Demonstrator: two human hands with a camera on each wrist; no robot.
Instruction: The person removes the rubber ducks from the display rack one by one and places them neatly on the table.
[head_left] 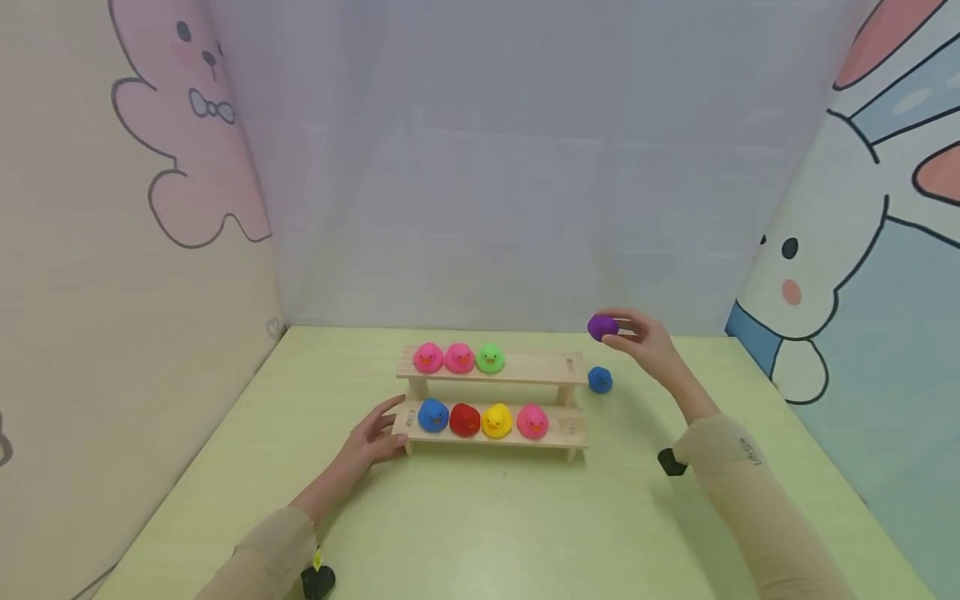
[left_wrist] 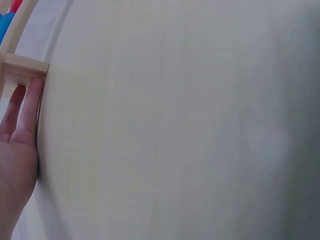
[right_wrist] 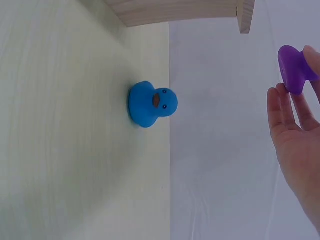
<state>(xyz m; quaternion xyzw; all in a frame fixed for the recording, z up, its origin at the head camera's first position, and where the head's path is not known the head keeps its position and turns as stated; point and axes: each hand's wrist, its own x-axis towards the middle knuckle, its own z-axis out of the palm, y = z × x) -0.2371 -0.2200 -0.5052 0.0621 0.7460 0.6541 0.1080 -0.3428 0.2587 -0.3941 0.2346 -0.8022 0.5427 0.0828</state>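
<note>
My right hand pinches a purple toy duck between thumb and fingers, raised to the right of a two-tier wooden stand. Below it, a blue toy duck sits upright on the table beside the stand. My left hand grips the left end of the lower shelf; in the left wrist view its fingers reach the wooden leg. Two pink ducks and a green duck stand on the upper shelf. Blue, red, yellow and pink ducks line the lower one.
The stand sits on a pale table with a plain curtain behind it. Side walls carry a pink cartoon bear and a white cartoon rabbit. Bare shelf wood shows right of the green duck.
</note>
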